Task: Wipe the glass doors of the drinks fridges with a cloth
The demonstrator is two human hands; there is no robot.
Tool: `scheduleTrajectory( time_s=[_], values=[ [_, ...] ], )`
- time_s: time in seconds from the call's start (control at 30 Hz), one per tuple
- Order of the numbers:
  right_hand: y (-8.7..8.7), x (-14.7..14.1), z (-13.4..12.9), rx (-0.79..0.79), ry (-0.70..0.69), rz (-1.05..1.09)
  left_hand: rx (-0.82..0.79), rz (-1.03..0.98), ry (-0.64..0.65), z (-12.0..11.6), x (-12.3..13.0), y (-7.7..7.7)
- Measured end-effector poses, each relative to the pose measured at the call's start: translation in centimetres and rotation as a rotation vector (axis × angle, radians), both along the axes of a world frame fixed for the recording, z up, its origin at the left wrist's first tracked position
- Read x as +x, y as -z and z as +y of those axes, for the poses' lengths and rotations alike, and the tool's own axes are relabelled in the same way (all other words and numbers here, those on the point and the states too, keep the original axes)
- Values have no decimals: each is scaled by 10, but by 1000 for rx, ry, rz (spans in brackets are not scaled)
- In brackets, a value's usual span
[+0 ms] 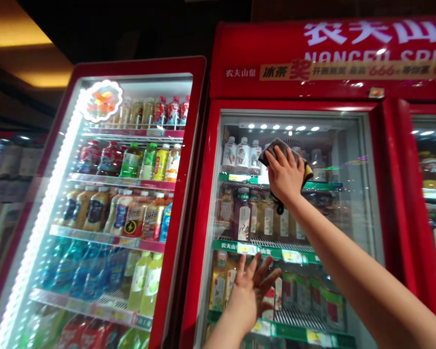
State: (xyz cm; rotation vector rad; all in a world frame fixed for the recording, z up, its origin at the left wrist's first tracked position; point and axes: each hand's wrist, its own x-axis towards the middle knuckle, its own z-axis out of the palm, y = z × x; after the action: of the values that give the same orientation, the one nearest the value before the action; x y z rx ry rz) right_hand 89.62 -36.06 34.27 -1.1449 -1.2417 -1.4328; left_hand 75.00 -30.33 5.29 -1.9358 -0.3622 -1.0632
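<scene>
My right hand [286, 175] is stretched up over a folded grey cloth [278, 145] with a yellow edge, holding it flat against the upper part of a glass door [343, 213]. A dark loop of the cloth hangs below my palm. Lower down, my left hand [247, 291] has its fingers spread, with nothing in it. Its fingertips are at the same glass; whether they touch it I cannot tell. Behind the pane, bottles with white labels [242, 154] stand on the top shelf, and a dark bottle [243, 215] on the shelf below.
The door belongs to a red drinks cooler [236, 53] with a lit sign along its top. To its left stands another lit cooler [199, 121] full of coloured bottles. At the right edge is a second red-framed door [403, 194]. Yellowish ceiling lights [18, 29] glow at upper left.
</scene>
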Motion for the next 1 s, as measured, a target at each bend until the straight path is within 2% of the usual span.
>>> scheduleTrajectory(
  time_s=[0.1,0.17,0.23,0.33,0.4,0.5,0.57,0.6,0.63,0.7,0.77,0.83,0.87,0.93,1.0],
  values=[
    [30,-1,-3,-34,33,-38,-31,39,-13,0,0,-1],
    [34,-4,-2,-104,46,-136,-48,51,-29,2,0,-1],
    [21,0,-2,-144,49,-180,-48,49,-33,4,1,0],
    [-8,24,-6,-91,38,-83,-53,47,-61,4,1,-1],
    [-11,42,-9,-17,22,42,-68,41,-90,1,1,-2],
    [13,51,-11,56,11,160,-76,46,-110,-6,-1,-7],
    [29,48,-10,19,30,103,-71,62,-117,-9,-2,-10],
    [32,45,-10,-18,43,49,-69,65,-122,-10,-3,-11],
    [31,45,-10,-53,54,-2,-64,65,-126,-10,-3,-13],
    [16,51,-12,-84,64,-45,-47,59,-124,-10,-4,-14],
    [-2,70,-18,-55,61,5,-27,48,-120,-9,-3,-15],
    [-7,92,-25,17,54,121,-7,36,-119,-10,-1,-14],
    [-3,102,-28,57,53,186,-1,25,-131,-11,0,-14],
    [17,114,-32,115,63,286,5,-3,-171,-12,2,-13],
    [39,114,-33,95,88,280,10,-22,-201,-13,4,-13]
  ],
)
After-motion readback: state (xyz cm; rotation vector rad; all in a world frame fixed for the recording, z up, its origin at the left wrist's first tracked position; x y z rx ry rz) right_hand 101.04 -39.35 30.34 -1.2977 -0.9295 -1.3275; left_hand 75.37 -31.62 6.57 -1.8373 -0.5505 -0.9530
